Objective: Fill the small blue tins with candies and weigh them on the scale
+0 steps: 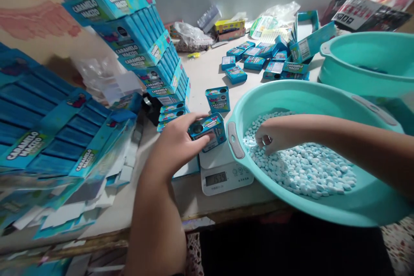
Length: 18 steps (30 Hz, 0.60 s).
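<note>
The left hand [176,144] is clamped on a small blue Caramelo Macizo box [208,131], its fingers spread across the box, which sits on a white digital scale [223,177] near the desk's [207,73] front edge. The scale's display seems to read about 153.9, though the digits are small. Well apart from it, the right hand [274,136] is dipped among pale blue-white candies [307,172] in a teal plastic basin [291,95]; whether it is pinching any, I cannot tell. A matching box [217,99] stands just behind the scale. A second teal basin [365,60] sits at the desk's right end, more small boxes [255,56] lie along the back edge, and stacked blue cartons [145,39] rise at the left.
</note>
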Tool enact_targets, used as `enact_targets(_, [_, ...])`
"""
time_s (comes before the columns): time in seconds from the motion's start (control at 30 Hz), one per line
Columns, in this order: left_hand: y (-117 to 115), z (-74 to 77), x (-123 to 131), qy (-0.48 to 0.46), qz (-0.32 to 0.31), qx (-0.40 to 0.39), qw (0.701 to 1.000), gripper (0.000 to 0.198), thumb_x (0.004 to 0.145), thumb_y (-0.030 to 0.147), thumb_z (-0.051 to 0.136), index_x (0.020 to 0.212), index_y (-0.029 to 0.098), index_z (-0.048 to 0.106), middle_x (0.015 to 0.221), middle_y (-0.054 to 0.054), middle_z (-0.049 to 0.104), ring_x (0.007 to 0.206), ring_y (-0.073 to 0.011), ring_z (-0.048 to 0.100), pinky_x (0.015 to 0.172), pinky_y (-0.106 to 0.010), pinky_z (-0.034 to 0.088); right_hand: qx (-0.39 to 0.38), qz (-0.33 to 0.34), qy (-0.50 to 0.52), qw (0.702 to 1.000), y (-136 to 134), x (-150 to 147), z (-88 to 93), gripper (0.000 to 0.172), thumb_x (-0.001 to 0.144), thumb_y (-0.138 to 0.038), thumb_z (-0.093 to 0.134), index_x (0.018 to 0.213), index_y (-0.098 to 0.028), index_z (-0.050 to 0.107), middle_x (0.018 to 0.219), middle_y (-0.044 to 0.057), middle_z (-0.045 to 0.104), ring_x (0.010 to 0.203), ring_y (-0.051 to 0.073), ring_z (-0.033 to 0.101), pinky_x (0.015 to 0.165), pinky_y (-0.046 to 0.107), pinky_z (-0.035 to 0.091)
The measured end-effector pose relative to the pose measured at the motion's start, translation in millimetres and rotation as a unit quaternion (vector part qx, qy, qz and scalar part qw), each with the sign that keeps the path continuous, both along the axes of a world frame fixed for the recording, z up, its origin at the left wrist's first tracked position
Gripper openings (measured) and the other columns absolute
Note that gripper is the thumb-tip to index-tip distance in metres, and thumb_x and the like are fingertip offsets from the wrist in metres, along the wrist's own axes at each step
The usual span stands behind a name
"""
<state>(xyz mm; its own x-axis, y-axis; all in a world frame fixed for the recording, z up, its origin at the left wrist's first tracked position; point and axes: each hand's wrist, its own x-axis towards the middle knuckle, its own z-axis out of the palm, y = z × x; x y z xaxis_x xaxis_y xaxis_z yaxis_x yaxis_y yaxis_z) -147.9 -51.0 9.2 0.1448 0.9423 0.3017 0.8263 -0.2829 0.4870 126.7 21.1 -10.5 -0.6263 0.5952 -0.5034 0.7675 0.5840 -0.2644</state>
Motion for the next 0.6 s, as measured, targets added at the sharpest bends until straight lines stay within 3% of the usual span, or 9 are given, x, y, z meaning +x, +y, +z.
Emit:
enact_targets(0.17, [1,0.1,10,0.068,0.031,0.007,0.997,0.055,0.083,0.043,0.071,0.135,0.027,0.061,0.125,-0.006,0.068,0.112,-0.0253,0.065,0.098,-0.039,0.053,0.006,-0.002,-0.007,1.000,1,0,-1.4,0.023,0.080,-0.033,0.073,0.101,-0.024,0.074,0.092,0.001,0.072,0.070,0.015,0.059,0.060,0.028,0.039])
enact_targets(0.3, [-4,2.0,8,0.049,-0.012,-0.024,0.998,0.071,0.080,0.053,0.074,0.145,0.035,0.050,0.146,-0.004,0.056,0.128,-0.0273,0.056,0.107,-0.042,0.048,0.015,0.002,-0.010,1.000,2,1,-3.7,0.025,0.079,-0.033,0.075,0.102,-0.024,0.074,0.091,0.000,0.072,0.070,0.015,0.058,0.059,0.029,0.038])
enact_targets(0.37, [-8,4.0,1,0.016,-0.060,-0.122,0.991,0.081,0.074,0.052,0.080,0.147,0.037,0.048,0.136,-0.004,0.060,0.112,-0.0248,0.063,0.094,-0.038,0.056,0.017,0.002,-0.009,1.000,2,2,-4.9,0.027,0.078,-0.035,0.075,0.103,-0.025,0.074,0.092,0.000,0.072,0.070,0.015,0.059,0.058,0.029,0.037])
enact_targets(0.47, [-12,9.3,-12,-0.015,-0.114,-0.257,0.959,0.077,0.080,0.033,0.071,0.152,0.037,0.042,0.100,-0.001,0.066,0.079,-0.0165,0.064,0.068,-0.028,0.056,0.015,0.006,-0.008,1.000,4,1,-6.0,0.028,0.077,-0.037,0.075,0.103,-0.026,0.074,0.092,0.000,0.072,0.069,0.015,0.058,0.058,0.029,0.036])
enact_targets(0.53, [-10,14.3,-18,0.013,-0.119,-0.240,0.963,0.070,0.084,0.023,0.061,0.150,0.037,0.045,0.094,-0.001,0.063,0.076,-0.0148,0.063,0.067,-0.026,0.054,0.009,0.010,-0.010,1.000,4,1,-6.1,0.028,0.076,-0.036,0.076,0.102,-0.026,0.074,0.091,0.000,0.071,0.067,0.015,0.056,0.057,0.029,0.035])
enact_targets(0.6, [-4,20.0,-20,0.091,-0.120,-0.161,0.975,0.065,0.084,0.019,0.059,0.146,0.036,0.051,0.099,-0.002,0.061,0.080,-0.0148,0.062,0.071,-0.028,0.054,0.001,0.010,-0.006,1.000,5,1,-6.2,0.029,0.075,-0.035,0.077,0.102,-0.025,0.074,0.089,0.000,0.071,0.066,0.014,0.055,0.057,0.028,0.035])
